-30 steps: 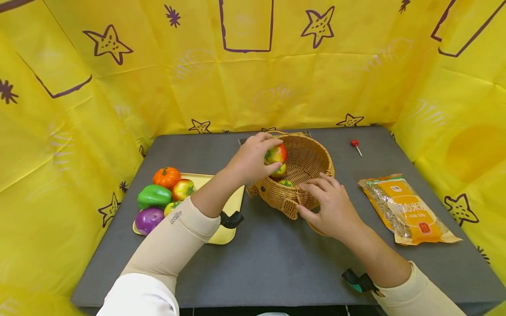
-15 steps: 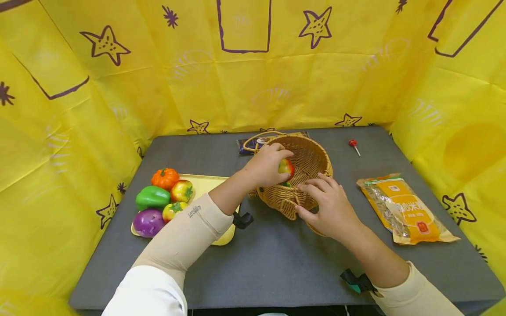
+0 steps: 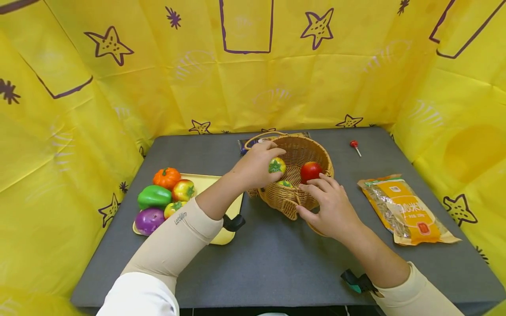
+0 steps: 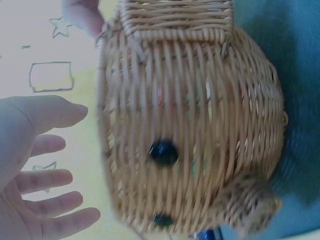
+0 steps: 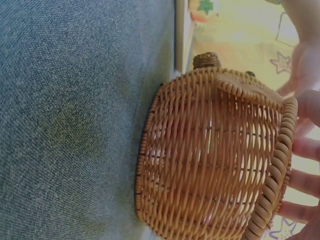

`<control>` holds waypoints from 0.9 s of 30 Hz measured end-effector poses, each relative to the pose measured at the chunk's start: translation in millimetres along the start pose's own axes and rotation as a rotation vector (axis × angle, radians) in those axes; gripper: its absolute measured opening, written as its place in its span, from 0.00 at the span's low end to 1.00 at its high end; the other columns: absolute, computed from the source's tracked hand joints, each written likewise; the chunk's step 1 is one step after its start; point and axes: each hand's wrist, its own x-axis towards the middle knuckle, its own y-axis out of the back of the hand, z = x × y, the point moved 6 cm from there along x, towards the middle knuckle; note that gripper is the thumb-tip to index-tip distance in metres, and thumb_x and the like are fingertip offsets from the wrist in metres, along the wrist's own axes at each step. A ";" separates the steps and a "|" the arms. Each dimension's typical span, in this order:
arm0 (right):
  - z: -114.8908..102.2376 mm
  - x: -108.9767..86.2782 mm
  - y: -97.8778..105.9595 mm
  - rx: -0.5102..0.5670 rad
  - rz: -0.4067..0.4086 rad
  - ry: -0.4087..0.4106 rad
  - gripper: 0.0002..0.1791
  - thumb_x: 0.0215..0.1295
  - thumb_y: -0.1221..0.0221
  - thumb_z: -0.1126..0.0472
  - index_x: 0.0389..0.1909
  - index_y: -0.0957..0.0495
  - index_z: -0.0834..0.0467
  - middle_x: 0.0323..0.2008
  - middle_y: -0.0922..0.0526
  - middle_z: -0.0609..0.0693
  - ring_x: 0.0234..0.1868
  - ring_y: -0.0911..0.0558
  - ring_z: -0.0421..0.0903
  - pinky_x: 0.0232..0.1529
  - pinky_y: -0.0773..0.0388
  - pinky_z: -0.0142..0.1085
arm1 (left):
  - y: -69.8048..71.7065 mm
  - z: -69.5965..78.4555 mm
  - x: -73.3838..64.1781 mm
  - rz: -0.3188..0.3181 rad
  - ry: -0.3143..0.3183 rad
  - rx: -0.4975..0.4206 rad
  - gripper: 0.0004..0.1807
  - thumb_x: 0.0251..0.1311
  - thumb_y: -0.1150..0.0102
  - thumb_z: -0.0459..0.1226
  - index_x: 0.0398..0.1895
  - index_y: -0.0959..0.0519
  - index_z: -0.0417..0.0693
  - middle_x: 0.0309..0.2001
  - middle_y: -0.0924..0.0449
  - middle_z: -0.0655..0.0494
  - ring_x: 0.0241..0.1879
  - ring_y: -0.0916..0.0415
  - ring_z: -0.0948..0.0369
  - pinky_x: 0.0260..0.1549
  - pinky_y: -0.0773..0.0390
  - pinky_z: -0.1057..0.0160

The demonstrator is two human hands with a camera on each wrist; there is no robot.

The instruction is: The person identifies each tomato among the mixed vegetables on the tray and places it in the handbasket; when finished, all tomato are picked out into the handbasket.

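A yellow cloth [image 3: 253,96] is filling the top of the frame, and the grey counter [image 3: 276,272] is spreading below it. The tray [image 3: 203,182] is lying left of centre, partly covered by the left arm. The basket [image 3: 276,197] is standing on the counter at the centre, its mouth facing up, and the bag [image 3: 409,213] is lying at the right. The left hand [image 3: 257,166] is hovering over the basket's left side, its fingers [image 4: 50,180] spreading apart and holding nothing. The right hand [image 3: 330,206] is resting at the basket's lower-right rim, its fingers also standing apart. A dark packet [image 3: 242,144] is showing partly behind the basket. On the tray's left side, the pepper [image 3: 154,196] is lying between the pumpkin [image 3: 167,178] above and the eggplant [image 3: 149,221] below, with two mottled fruits [image 3: 183,190] sitting just right of them. Inside the basket, the red fruit [image 3: 311,171] is sitting at the right, while two green-topped fruits [image 3: 277,165] are sitting at the left and near the front rim. The lollipop [image 3: 353,144] is lying at the upper right.
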 end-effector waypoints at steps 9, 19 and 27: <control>-2.1 1.0 -2.8 0.015 -0.018 0.003 0.27 0.56 0.27 0.47 0.55 0.16 0.53 0.55 0.18 0.56 0.69 0.30 0.64 0.54 0.29 0.72 | 21.6 -48.7 -45.6 0.039 0.117 -0.016 0.34 0.64 0.33 0.49 0.73 0.28 0.54 0.71 0.34 0.46 0.70 0.37 0.43 0.70 0.35 0.42; -1.1 -0.3 -2.9 0.028 -0.017 -0.003 0.27 0.57 0.27 0.48 0.56 0.16 0.55 0.55 0.18 0.57 0.69 0.31 0.65 0.56 0.31 0.71 | 35.2 -103.0 -98.5 0.010 0.268 -0.012 0.36 0.62 0.31 0.47 0.73 0.28 0.47 0.68 0.32 0.40 0.66 0.34 0.36 0.64 0.31 0.37; -2.5 0.3 -3.2 0.031 0.001 0.016 0.27 0.56 0.27 0.50 0.55 0.16 0.56 0.54 0.17 0.58 0.68 0.30 0.66 0.58 0.32 0.70 | 24.3 -130.8 -142.4 -0.089 0.356 0.035 0.33 0.60 0.31 0.44 0.68 0.25 0.42 0.64 0.28 0.35 0.63 0.31 0.34 0.61 0.29 0.36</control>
